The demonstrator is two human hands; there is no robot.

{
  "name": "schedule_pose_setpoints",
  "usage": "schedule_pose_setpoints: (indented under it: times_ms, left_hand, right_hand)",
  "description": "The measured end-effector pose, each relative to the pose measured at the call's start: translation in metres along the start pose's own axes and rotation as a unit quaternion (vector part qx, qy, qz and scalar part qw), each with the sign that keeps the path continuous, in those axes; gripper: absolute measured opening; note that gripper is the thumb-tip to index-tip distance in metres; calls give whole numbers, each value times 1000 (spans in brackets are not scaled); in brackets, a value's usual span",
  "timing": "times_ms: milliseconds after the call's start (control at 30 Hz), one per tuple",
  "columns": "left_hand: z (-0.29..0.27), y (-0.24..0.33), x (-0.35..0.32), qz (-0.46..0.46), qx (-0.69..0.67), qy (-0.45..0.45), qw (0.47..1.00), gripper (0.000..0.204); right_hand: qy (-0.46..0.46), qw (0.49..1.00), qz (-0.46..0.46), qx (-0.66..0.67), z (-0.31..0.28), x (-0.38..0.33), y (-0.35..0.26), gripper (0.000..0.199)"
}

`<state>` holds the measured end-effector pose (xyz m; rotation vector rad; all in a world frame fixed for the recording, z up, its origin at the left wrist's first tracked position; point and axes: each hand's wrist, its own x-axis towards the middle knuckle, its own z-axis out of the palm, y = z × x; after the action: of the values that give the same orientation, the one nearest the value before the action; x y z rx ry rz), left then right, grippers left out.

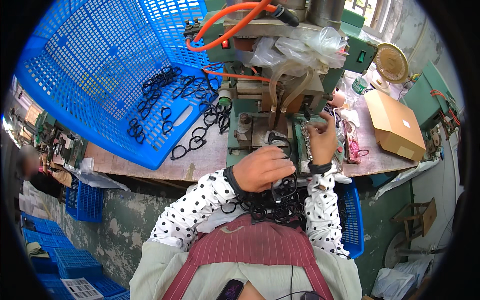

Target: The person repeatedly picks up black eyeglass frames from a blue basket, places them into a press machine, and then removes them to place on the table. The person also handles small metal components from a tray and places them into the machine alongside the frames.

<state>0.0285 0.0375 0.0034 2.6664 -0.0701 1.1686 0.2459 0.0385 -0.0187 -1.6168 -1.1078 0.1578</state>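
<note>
Held piece: one black spectacle frame (pixel 289 145), smooth and glossy with rounded rims, at the front of the machine, below two clear flexible tubes (pixel 273 97). Left hand (pixel 264 169) grips it, fingers closed, one rim standing out above the hand and one below. Right hand (pixel 322 139) is narrow, thumb and fingertips drawn together over a tray of tiny shiny metal bits (pixel 306 142); cannot tell whether a bit is between them

Lap: pile of black frames (pixel 260 211), overlapped, not countable; under it a dark red striped apron (pixel 245 245). Two white sleeves (pixel 192 210) with black dots

Machine (pixel 248 90): green and bare metal; crumpled translucent plastic bag (pixel 305 50) over its front; glossy orange hose (pixel 240 7) looped above

Left of machine: one large blue lattice plastic basket (pixel 115 142), tilted, many black frames inside, count uncertain; more lie on the worn bench (pixel 212 162) beside it

Right: one open cardboard box (pixel 395 125), one narrow tray with pink residue (pixel 351 142), one round amber ribbed disc (pixel 392 62)
</note>
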Motion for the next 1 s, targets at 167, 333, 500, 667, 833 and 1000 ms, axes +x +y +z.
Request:
schedule_pose_setpoints:
  times_ms: [167,333,500,667,833,1000]
  left_hand:
    - [0,-1,0,6,16,-6,1000,54]
    - [1,-3,-4,-1,17,0,1000,52]
    - [3,2,-7,-18,33,-8,999,51]
    - [-9,16,-24,-53,162,71,983,41]
    - [-23,-25,-134,-348,383,164,840,15]
    - [-43,-47,-218,-610,458,-7,646,23]
  right_hand:
    - [-24,962,-15,-271,-19,13,105,39]
    - [-44,936,-100,-336,-6,-8,87,29]
    - [38,955,-136,-259,-6,-5,105,14]
    - [86,964,-140,-211,-12,-4,96,10]
    - [100,970,-142,-168,-8,-4,103,8]
    - [107,966,-148,-181,-5,-2,110,9]
